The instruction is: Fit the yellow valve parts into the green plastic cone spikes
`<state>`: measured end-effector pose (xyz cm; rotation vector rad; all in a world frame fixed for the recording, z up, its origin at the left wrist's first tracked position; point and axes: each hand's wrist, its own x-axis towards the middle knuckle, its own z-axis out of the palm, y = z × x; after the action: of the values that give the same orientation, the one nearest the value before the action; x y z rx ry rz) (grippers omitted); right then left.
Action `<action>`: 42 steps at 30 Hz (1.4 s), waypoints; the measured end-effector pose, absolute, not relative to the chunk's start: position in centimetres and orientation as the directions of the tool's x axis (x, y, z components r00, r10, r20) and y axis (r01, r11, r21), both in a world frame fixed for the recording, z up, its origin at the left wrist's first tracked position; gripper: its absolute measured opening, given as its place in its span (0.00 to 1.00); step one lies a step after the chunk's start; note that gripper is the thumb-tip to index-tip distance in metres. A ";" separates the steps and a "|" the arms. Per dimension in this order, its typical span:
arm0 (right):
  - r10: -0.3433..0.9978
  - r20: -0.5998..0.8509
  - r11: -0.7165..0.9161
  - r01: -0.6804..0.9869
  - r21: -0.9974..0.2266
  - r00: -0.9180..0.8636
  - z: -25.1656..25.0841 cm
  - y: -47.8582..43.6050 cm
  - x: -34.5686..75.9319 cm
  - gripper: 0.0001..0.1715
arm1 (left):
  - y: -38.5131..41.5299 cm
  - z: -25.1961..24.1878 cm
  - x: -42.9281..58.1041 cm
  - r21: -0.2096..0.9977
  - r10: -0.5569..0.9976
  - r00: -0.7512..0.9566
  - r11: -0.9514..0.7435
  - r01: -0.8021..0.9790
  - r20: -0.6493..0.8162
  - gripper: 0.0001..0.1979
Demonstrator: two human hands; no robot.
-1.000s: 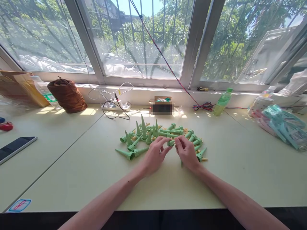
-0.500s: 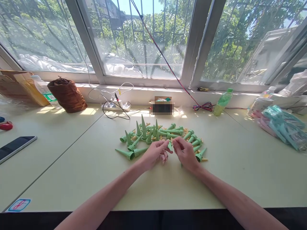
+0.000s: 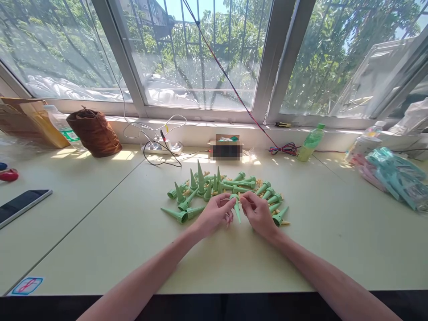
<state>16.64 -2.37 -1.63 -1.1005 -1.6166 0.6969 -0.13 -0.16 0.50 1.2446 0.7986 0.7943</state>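
- My left grip (image 3: 216,213) is nearly closed, thumb and fingers about the wide end of one green cone (image 3: 236,209); the other fingers curl loosely underneath.
- This cone is in front of me, between my two hands, at the near edge of the pile. Its tip points down and towards me, which I judge leaves the wide end turned up and within reach of both hands.
- My right grip (image 3: 260,211) is bent inward, fingertips just beside that wide end. I cannot tell whether they close on a small piece, touch the cone or only come near; my own fingers hide it.
- Having the hands this close probably lets one steady while the other does fine work.
- The upright cones (image 3: 200,180) rest on their wide ends, tips up; the broad base seems to be what keeps them standing.
- The lying cones (image 3: 177,215) are on their sides to the left and right, pointing various ways, so I take them as loosely put down rather than lined up.
- Small yellow pegs (image 3: 286,223) lie among the cones, some against their wide ends; I cannot tell which are inserted.
- Everything I handle is gathered on the surface (image 3: 133,267) right before me, likely to spare my arms. The bottle (image 3: 310,145) and pouch (image 3: 94,133) are farther back, near the window, out of the hands' way.
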 end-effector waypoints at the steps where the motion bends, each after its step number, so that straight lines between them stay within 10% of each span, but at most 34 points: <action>1: 0.906 0.417 0.415 0.318 -0.852 -0.067 -1.7 -2.4 16.7 0.17 | -0.2 0.6 -0.1 0.989 0.865 0.497 0.126 -0.077 -0.071 0.27; 24: 0.929 0.369 0.364 0.252 -0.897 -0.030 -1.6 -2.3 16.6 0.21 | -0.6 -0.9 -0.3 0.959 0.884 0.439 -0.246 0.140 0.162 0.18; 42: 0.964 0.259 0.263 0.066 -0.963 -0.060 -1.7 -2.2 16.6 0.22 | -0.8 -1.2 -0.2 0.587 0.674 0.429 -0.737 0.336 0.602 0.06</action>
<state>16.65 -2.17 -1.74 -1.0381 -1.4136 1.0115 -0.21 -0.76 -1.16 2.3083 0.8611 1.2278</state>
